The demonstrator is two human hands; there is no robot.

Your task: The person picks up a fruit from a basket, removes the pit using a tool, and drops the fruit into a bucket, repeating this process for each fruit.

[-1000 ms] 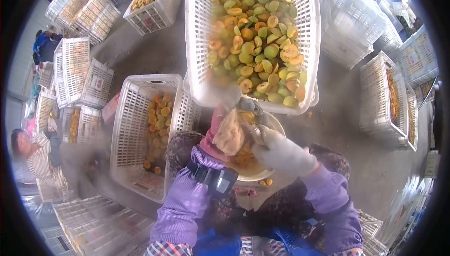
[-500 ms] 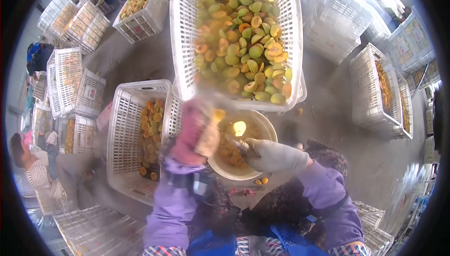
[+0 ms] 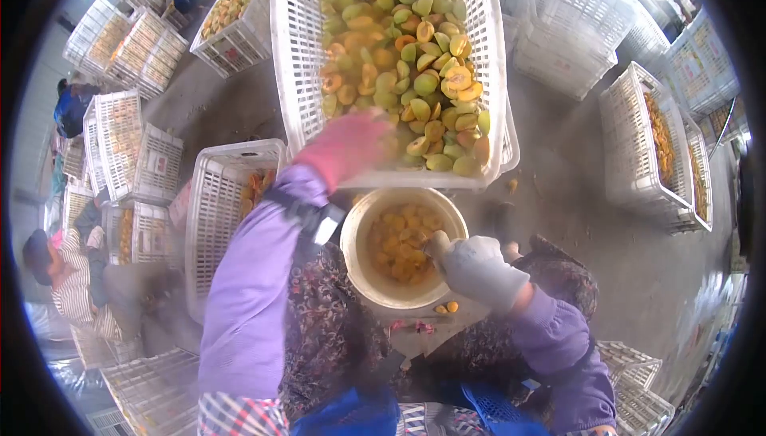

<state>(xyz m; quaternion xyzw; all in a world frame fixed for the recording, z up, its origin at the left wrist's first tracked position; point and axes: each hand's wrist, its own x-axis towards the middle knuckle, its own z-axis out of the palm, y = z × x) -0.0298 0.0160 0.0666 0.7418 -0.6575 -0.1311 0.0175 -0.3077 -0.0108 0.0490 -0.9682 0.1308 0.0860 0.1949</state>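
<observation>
My left hand point(image 3: 348, 147), in a pink glove, reaches over the near left corner of a white plastic crate point(image 3: 494, 77) full of halved green-skinned, orange-fleshed fruit point(image 3: 427, 83). Its fingers overlap the fruit and are smeared by motion. My right hand point(image 3: 482, 270), in a grey-white glove, is closed at the right rim of a round cream bucket point(image 3: 357, 283). A short brownish end sticks out from its fingers over the bucket; I cannot tell what it is. Small orange-brown pieces point(image 3: 400, 246) lie inside the bucket.
Partly behind my left arm stands another white crate point(image 3: 209, 220) with fruit pieces. Stacked crates point(image 3: 570, 25) rise at the back right, and a filled crate point(image 3: 642, 149) stands at right. A person in a striped top point(image 3: 76, 284) sits at far left. Small orange bits point(image 3: 452, 307) lie below the bucket.
My left hand has moved from above the bucket's left side up to the fruit crate. The pale yellow piece over the bucket is gone from view. My right hand has shifted slightly right.
</observation>
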